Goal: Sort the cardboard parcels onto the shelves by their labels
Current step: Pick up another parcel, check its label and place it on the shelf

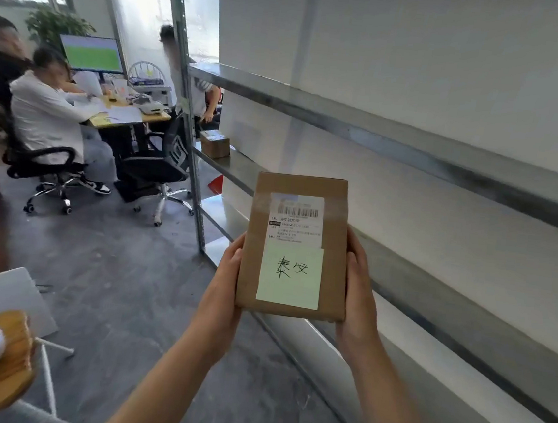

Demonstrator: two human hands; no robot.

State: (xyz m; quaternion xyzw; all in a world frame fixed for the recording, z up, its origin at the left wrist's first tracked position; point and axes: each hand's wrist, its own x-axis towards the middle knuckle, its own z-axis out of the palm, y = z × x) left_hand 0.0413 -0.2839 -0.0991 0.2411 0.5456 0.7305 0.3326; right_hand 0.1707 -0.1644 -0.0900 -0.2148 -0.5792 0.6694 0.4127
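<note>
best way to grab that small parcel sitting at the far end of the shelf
Take the small parcel by its two short side faces, reaching in from the open front of the metal shelf. It lies flat with its label up and the wall behind it, so the sides are probably the only free faces.

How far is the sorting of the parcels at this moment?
Done: one small parcel already sits at the far end of a shelf. In hand: the left hand and right hand hold a flat parcel by its sides, its green note facing the camera. Left: this parcel is not yet shelved, and the nearer shelves show no parcels. No other waiting parcels are in view.
</note>
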